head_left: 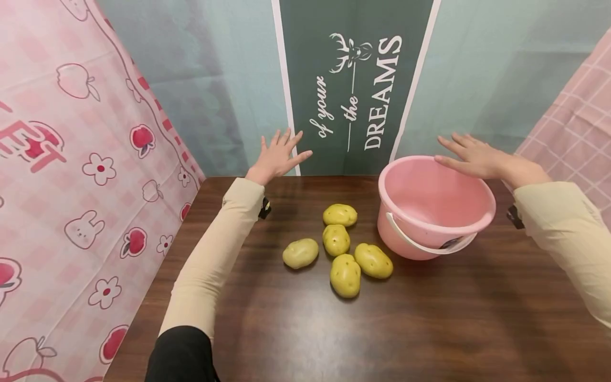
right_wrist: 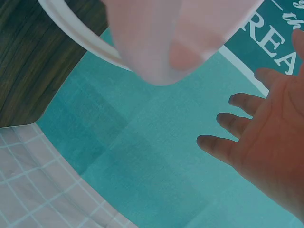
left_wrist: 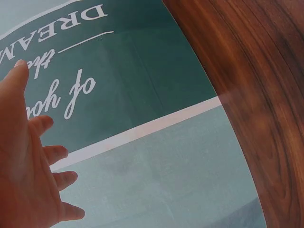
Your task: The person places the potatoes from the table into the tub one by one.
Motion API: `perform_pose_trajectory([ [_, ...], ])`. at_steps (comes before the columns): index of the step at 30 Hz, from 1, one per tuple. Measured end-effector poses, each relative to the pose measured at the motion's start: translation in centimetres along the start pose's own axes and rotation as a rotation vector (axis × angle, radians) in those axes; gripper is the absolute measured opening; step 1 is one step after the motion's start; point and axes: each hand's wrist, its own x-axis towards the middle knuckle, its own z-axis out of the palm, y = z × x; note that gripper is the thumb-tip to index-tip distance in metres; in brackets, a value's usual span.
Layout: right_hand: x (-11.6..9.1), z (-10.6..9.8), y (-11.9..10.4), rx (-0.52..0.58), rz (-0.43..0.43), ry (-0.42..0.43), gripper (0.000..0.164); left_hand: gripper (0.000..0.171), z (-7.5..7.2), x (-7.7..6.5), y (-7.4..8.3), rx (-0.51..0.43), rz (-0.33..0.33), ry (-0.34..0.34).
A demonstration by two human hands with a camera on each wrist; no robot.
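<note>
My left hand (head_left: pixel 277 157) hovers over the far edge of the table, fingers spread and straight, holding nothing. In the left wrist view that hand (left_wrist: pixel 28 156) shows its palm and spread fingers. Out past the rim of a pink bucket (head_left: pixel 389 225), my right hand (head_left: pixel 482 158) is held up with straight fingers; whether it touches the rim I cannot tell. The right wrist view shows the same hand (right_wrist: pixel 266 128) with nothing in it. Several yellow potatoes (head_left: pixel 346 276) lie in a cluster left of the bucket, with a paler potato (head_left: pixel 300 253) at their left.
The bucket's white handle (head_left: pixel 420 245) hangs down its near side. A dark wooden table (head_left: pixel 286 329) carries everything. Behind it hangs a green cloth (head_left: pixel 353 159) with white lettering; pink patterned cloth (head_left: pixel 114 223) stands at the left and pink checked cloth (head_left: pixel 573 116) at the right.
</note>
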Motion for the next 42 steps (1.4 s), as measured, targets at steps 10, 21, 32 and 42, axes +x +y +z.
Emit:
perform_pose_trajectory([
  [10,-0.5,0.7,0.8,-0.001,-0.006,-0.002,0.070,0.073,0.5,-0.4,-0.5,-0.029,-0.014,-0.007],
  [21,-1.4,1.3,1.5,0.029,0.001,-0.006,0.070,0.076,1.3,-0.7,-1.4,-0.012,-0.015,-0.008],
  [32,-2.4,2.6,1.9,0.111,-0.042,0.039,0.066,0.077,1.8,-1.0,-1.8,-0.005,-0.015,-0.014],
  [42,-2.8,3.8,1.8,0.128,-0.056,0.085,0.064,0.075,2.5,-1.2,-2.0,-0.013,0.003,0.000],
])
